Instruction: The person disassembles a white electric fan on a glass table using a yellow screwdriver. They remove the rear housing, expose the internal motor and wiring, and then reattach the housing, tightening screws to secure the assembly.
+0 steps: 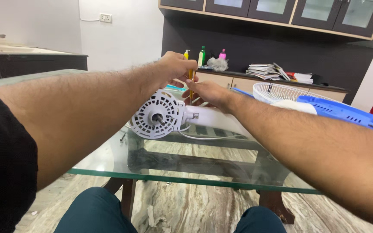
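On the glass table (109, 166), the white fan motor (158, 114) lies at centre, the left hand (173, 69) pinching a yellow screwdriver (190, 75) upright at its twelve o'clock, the right hand (206, 92) loosely steadying the tip, apparently mid-screw; next needs firm, straight turning.

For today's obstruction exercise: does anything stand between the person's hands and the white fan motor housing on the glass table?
Nothing visible does. The left hand grips a yellow screwdriver just above the white fan motor housing, and the right hand sits right beside it.
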